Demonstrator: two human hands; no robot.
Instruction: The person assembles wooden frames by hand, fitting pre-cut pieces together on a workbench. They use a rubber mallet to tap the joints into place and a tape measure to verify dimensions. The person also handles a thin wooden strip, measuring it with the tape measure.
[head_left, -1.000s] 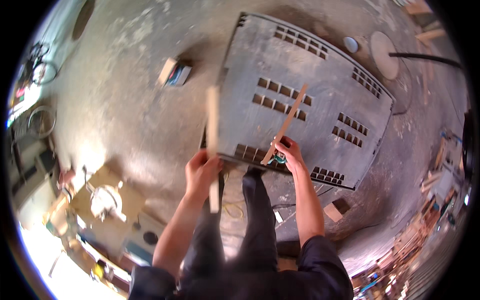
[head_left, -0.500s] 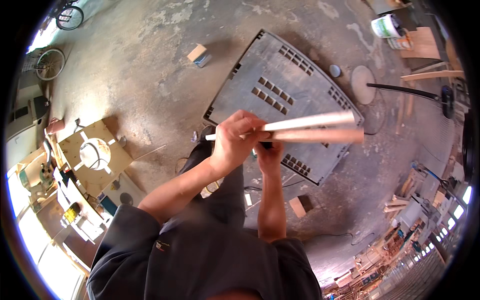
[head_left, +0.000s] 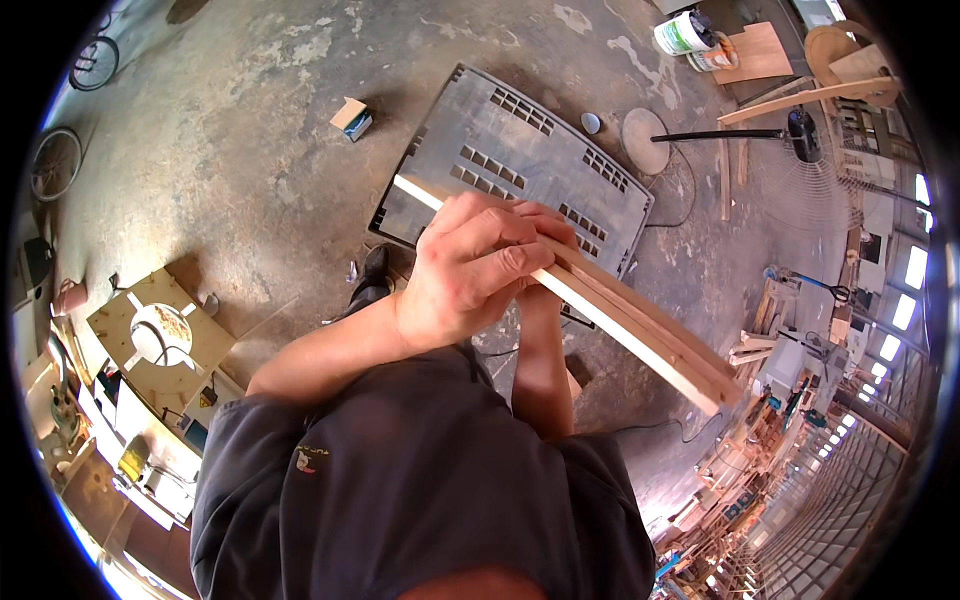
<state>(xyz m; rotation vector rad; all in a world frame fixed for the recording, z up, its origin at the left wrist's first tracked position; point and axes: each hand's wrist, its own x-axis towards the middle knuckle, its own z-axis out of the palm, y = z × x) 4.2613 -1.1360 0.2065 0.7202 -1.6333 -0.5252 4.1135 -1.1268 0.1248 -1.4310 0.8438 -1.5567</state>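
Observation:
Two pale wooden strips (head_left: 640, 330) lie side by side across my hands, slanting from upper left to lower right. My left hand (head_left: 468, 262) is wrapped over them from above, its fingers closed round the wood. Behind and under it, my right hand (head_left: 552, 226) also grips the strips; most of its fingers are hidden by the left hand and the wood. One strip's pale end sticks out past my left hand. Below the strips, a large grey plastic pallet (head_left: 440, 130) with rows of square slots lies on the floor.
A small open carton (head_left: 352, 118) stands on the concrete floor beyond the pallet. At the right are a pedestal fan (head_left: 800, 135), buckets (head_left: 685, 35) and loose timber. A wooden board with a round cut-out (head_left: 110, 320) is at the left. Cluttered shelving fills the lower right.
The strips have swung from nearly level to a slant, right ends lower and nearer me. Both hands still hold them. The view has shifted, so the pallet appears further left.

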